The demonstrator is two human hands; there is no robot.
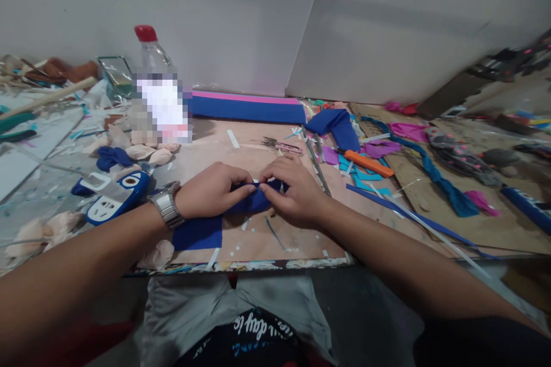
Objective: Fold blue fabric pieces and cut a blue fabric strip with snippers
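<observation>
- The blue strip (pixel 249 203), deep-coloured and bent, sat above the pale board (pixel 253 235), mid-table.
- The left hand (pixel 215 189) and right hand (pixel 295 188) both pinched it, thumbs nearly meeting.
- Snips (pixel 284 145) lay just beyond the right hand; the table's front edge (pixel 279 265) ran nearer the body.
- Fingers hid the strip's ends; blurring masked the bottle's (pixel 148 51) lower part.

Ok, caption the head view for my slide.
Left hand and right hand pinch a blue fabric piece at a cluttered, pale pink work surface.
</observation>
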